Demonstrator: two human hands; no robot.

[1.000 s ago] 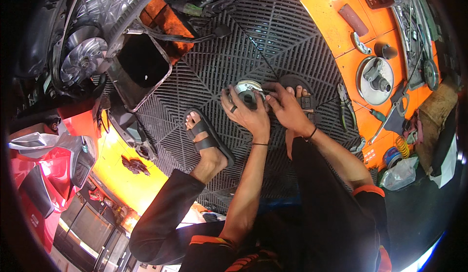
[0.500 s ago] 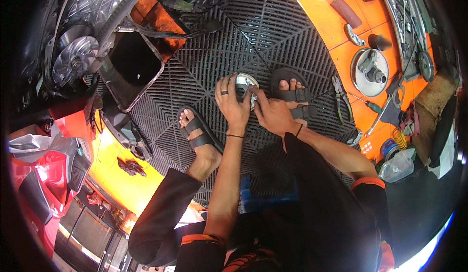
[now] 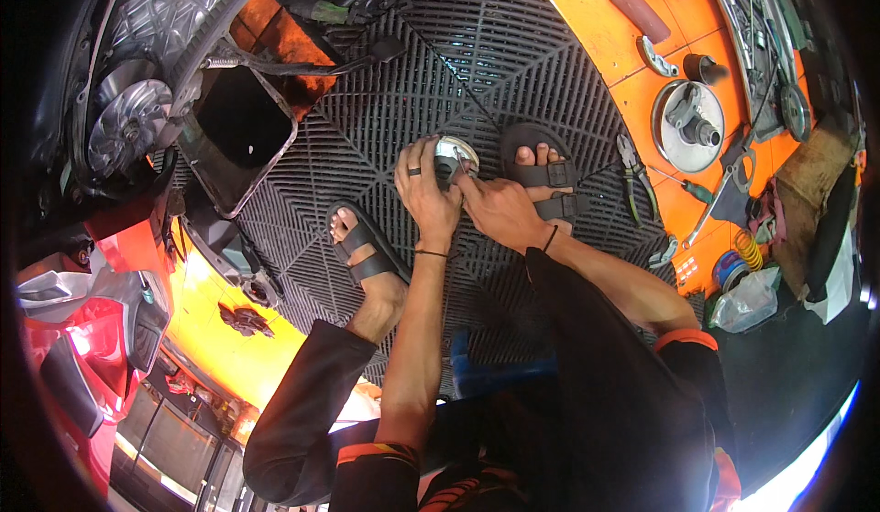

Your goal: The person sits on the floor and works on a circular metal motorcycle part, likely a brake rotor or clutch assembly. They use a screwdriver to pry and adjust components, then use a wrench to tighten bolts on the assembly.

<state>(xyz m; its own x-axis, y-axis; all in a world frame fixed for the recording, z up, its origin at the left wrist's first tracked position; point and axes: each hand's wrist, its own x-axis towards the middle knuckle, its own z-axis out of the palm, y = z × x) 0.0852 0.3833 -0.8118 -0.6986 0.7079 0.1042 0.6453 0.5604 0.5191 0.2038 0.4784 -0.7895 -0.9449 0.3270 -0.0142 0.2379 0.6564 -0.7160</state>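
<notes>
Left hand: I see my left hand [image 3: 426, 196] gripping a round metal part [image 3: 456, 156].
Right hand: my right hand [image 3: 500, 211] presses its fingertips on it, beside the sandal [image 3: 541, 173].

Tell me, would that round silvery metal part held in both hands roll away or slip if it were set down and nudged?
The round metal part looks like solid shiny metal, so probably stiff and heavy for its size. Its circular outline suggests it could roll on edge, though the ribbed black floor mat would likely catch it. The left hand and right hand both grip it, hinting it's slippery.

black grid floor mat [image 3: 403, 81], orange floor [image 3: 605, 26], black sandals [image 3: 367, 251]
</notes>
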